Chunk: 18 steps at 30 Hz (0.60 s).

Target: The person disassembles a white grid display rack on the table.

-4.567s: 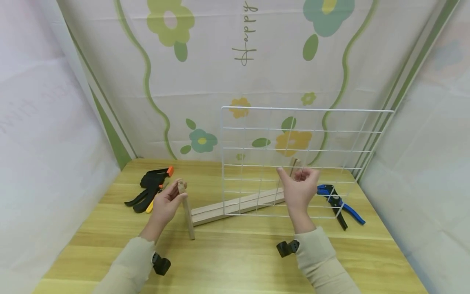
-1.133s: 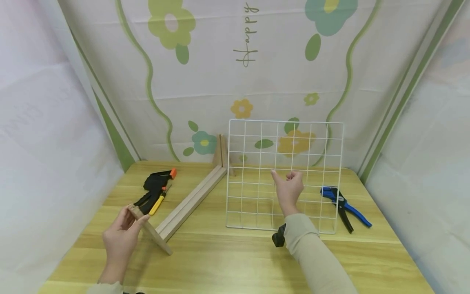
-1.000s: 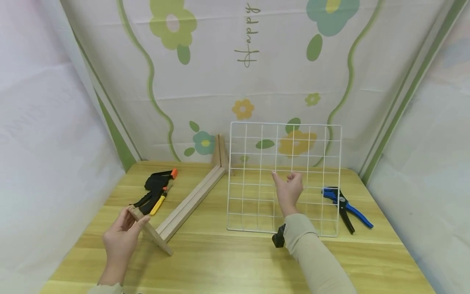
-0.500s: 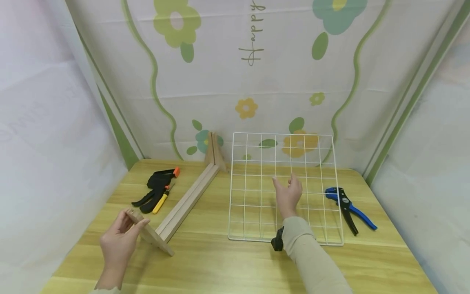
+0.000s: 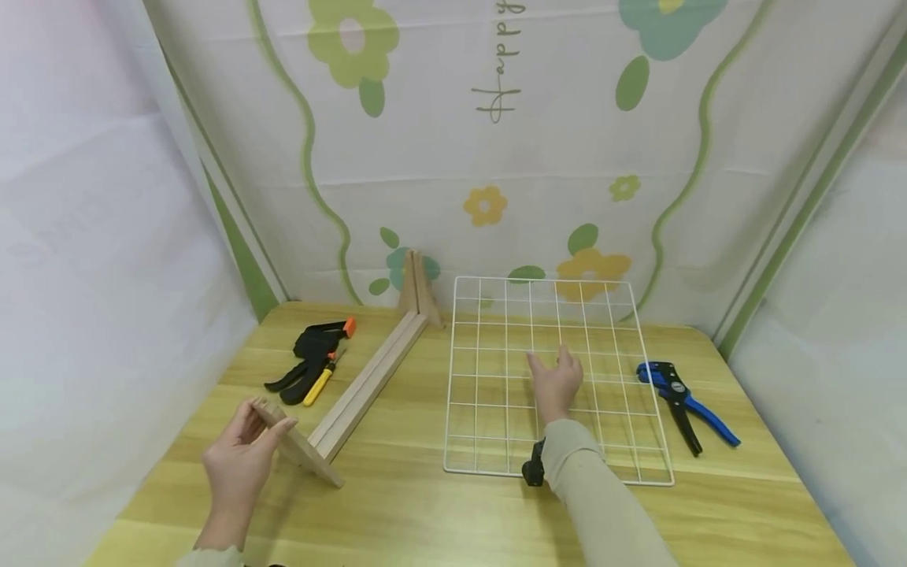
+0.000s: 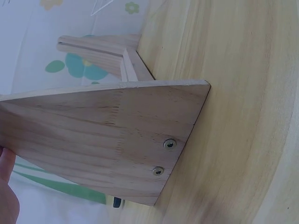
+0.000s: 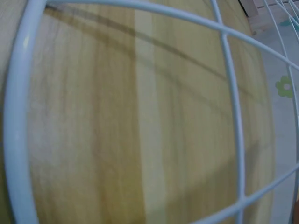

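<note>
In the head view my left hand (image 5: 239,461) pinches the top of the near end board of a wooden stand (image 5: 368,382). A long grooved bar runs from that board to a slotted upright at the back. Two metal bolts show on the board's outer face (image 6: 140,126) in the left wrist view. My right hand (image 5: 557,390) holds a white wire grid panel (image 5: 506,378) near its middle, thumb and fingers at the wires. The panel leans back at a low angle over the table; the fingers' exact grip is hard to see.
Left of the stand lie a black clamp (image 5: 309,370) with an orange tip and a yellow-handled screwdriver (image 5: 320,383). Blue-and-black wire strippers (image 5: 687,402) rest right of the grid. A floral cloth (image 5: 418,157) hangs behind the wooden table (image 5: 439,520).
Over several seconds the stand has swung round to the left with my left hand on it. The grid panel, in my right hand, has moved left and tilted down towards the table.
</note>
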Tool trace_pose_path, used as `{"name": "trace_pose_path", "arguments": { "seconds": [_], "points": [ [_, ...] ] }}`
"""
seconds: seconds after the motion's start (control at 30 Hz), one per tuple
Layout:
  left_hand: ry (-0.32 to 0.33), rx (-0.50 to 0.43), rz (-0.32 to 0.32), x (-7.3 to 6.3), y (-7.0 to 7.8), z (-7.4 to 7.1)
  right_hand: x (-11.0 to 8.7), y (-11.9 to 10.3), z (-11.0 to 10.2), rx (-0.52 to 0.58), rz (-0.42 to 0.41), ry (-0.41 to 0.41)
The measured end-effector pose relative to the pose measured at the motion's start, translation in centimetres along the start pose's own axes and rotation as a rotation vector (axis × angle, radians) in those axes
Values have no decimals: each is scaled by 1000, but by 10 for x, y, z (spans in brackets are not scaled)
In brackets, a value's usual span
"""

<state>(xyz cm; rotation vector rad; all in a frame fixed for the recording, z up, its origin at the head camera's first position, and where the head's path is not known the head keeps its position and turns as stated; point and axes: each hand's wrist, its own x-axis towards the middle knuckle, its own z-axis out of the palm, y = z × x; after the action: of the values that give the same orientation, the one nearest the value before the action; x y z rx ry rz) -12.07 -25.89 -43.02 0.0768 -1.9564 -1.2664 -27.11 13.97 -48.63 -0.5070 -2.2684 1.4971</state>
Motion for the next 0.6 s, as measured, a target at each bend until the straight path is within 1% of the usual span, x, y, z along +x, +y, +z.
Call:
{"name": "trace_pose_path", "arguments": {
  "seconds": [0.13, 0.33, 0.47, 0.6],
  "points": [
    [5, 11, -6, 0, 0, 1, 0, 7, 1, -43, 32, -41],
    [-24, -10, 6, -2, 0, 2, 0, 20, 5, -126, 77, -59],
    [-26, -10, 29, -1, -2, 1, -2, 23, 9, -161, 62, -81],
    [-33, 2, 54, 1, -3, 0, -5, 25, 12, -167, 56, -81]
  ]
}}
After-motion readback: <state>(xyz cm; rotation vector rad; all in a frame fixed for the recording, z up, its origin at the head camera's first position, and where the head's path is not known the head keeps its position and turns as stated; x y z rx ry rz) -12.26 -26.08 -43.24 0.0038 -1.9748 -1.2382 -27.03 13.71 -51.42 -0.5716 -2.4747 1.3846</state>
